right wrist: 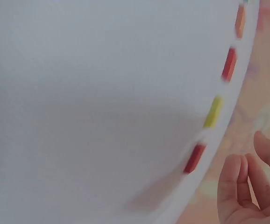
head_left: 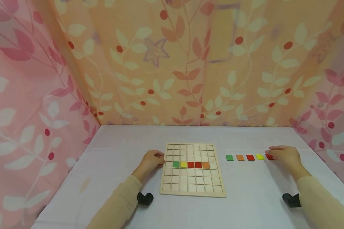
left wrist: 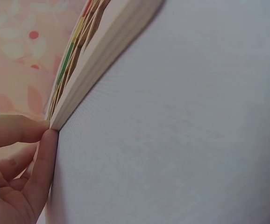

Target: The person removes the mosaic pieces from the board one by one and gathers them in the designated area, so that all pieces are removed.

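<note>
A square wooden grid board (head_left: pixel 193 195) lies on the table, and my left hand (head_left: pixel 150 162) pinches its left edge between thumb and finger. One row of the board holds a green tile (head_left: pixel 176 164), a yellow tile (head_left: pixel 183 164), two red tiles (head_left: pixel 190 164) and an orange tile (head_left: pixel 205 165), side by side. To the right, my right hand (head_left: pixel 288 158) hovers by the last red tile (right wrist: pixel 195 158) of a loose row, partly covering it in the head view. Its fingers are loosely bent, with nothing between them in the right wrist view.
Left of that red tile, the loose row runs through a yellow tile (head_left: pixel 260 157), another red tile (head_left: pixel 250 157), an orange tile (head_left: pixel 240 157) and a green tile (head_left: pixel 230 157). Patterned cloth walls (head_left: pixel 186 63) enclose the white table (head_left: pixel 126 136) at the back and sides.
</note>
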The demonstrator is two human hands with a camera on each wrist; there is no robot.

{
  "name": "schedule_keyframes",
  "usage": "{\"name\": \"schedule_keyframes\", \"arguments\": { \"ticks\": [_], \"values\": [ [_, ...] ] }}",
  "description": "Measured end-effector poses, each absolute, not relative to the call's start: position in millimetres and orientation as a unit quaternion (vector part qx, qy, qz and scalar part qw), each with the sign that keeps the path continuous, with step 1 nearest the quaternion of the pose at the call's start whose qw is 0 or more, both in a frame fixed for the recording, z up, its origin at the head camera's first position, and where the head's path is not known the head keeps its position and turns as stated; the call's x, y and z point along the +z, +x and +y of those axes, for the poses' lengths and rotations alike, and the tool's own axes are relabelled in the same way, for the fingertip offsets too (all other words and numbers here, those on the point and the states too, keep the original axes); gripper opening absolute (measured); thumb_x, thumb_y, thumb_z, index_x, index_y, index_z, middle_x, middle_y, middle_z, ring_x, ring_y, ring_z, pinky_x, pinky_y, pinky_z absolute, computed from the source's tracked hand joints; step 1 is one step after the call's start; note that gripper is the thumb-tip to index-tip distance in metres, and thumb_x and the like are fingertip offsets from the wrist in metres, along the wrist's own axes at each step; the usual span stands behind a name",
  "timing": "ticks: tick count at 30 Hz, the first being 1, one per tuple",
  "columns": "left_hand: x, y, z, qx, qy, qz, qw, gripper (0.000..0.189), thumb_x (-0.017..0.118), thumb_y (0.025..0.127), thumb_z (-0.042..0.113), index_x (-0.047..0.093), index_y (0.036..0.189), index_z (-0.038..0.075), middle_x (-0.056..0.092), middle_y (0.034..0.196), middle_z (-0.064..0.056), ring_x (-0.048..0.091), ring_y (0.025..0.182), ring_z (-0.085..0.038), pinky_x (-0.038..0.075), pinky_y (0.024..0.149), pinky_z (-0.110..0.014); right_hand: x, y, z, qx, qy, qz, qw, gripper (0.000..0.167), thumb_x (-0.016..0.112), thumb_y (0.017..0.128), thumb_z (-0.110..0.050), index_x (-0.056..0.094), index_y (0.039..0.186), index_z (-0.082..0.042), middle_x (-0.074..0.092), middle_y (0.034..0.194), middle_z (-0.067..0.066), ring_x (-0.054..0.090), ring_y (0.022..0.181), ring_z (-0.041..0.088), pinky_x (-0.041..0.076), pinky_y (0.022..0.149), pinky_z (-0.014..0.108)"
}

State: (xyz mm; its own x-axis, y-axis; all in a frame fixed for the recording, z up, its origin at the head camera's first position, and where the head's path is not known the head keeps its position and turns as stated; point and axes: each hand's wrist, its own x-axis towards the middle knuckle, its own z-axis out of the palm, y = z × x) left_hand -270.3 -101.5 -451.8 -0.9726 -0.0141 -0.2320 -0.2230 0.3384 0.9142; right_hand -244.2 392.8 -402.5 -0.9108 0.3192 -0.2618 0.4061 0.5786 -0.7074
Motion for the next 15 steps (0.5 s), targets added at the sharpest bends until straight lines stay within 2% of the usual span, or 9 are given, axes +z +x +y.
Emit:
{"name": "schedule_keyframes", "arguments": {
  "ticks": [2, 3, 5, 8, 11, 15],
  "values": [
    [-452, -270, -103, 0.569, -0.073, 0.814, 0.089, 0.028, 0.072, 0.082, -0.007, 0.067, 0.11, -0.006, 0.065, 0.09, -0.01, 0.061, 0.075, -0.013, 0.058, 0.065, -0.024, -399, -240, 378, -0.405, 0.17, 0.897, 0.055, 0.064, 0.061, 0.097, -0.04, 0.05, 0.14, 0.006, 0.047, 0.142, 0.033, 0.057, 0.115, 0.039, 0.048, 0.105, 0.053],
    [-452, -270, -104, 0.568, -0.073, 0.815, 0.088, 0.028, 0.072, 0.082, -0.007, 0.066, 0.109, -0.006, 0.065, 0.09, -0.01, 0.061, 0.074, -0.013, 0.058, 0.065, -0.024, -398, -238, 371, -0.403, 0.151, 0.901, 0.051, 0.062, 0.063, 0.096, -0.039, 0.052, 0.137, 0.007, 0.051, 0.139, 0.033, 0.062, 0.11, 0.035, 0.052, 0.102, 0.049],
    [-452, -270, -104, 0.569, -0.072, 0.815, 0.087, 0.028, 0.072, 0.082, -0.007, 0.066, 0.11, -0.006, 0.064, 0.09, -0.01, 0.061, 0.074, -0.013, 0.058, 0.065, -0.023, -397, -236, 356, -0.405, 0.126, 0.905, 0.046, 0.057, 0.066, 0.095, -0.034, 0.057, 0.132, 0.008, 0.059, 0.131, 0.03, 0.068, 0.094, 0.022, 0.059, 0.09, 0.035],
    [-453, -270, -104, 0.571, -0.07, 0.814, 0.086, 0.029, 0.071, 0.082, -0.007, 0.066, 0.11, -0.006, 0.064, 0.09, -0.01, 0.061, 0.074, -0.013, 0.058, 0.065, -0.023, -396, -234, 338, -0.428, 0.094, 0.898, 0.04, 0.051, 0.07, 0.093, -0.025, 0.06, 0.127, 0.011, 0.069, 0.117, 0.024, 0.067, 0.081, 0.005, 0.059, 0.073, 0.019],
    [-453, -270, -103, 0.57, -0.067, 0.814, 0.086, 0.028, 0.07, 0.083, -0.007, 0.067, 0.111, -0.006, 0.064, 0.089, -0.009, 0.061, 0.073, -0.012, 0.059, 0.066, -0.023, -397, -233, 322, -0.457, 0.07, 0.886, 0.044, 0.047, 0.071, 0.091, -0.018, 0.06, 0.125, 0.014, 0.073, 0.108, 0.017, 0.065, 0.076, -0.003, 0.059, 0.07, 0.017],
    [-453, -270, -102, 0.57, -0.063, 0.815, 0.082, 0.027, 0.07, 0.083, -0.008, 0.067, 0.109, -0.007, 0.064, 0.087, -0.008, 0.06, 0.071, -0.012, 0.058, 0.065, -0.024, -399, -235, 305, -0.488, 0.052, 0.87, 0.055, 0.045, 0.071, 0.091, -0.013, 0.06, 0.123, 0.016, 0.076, 0.099, 0.011, 0.067, 0.075, -0.001, 0.06, 0.072, 0.02]
  ]
}}
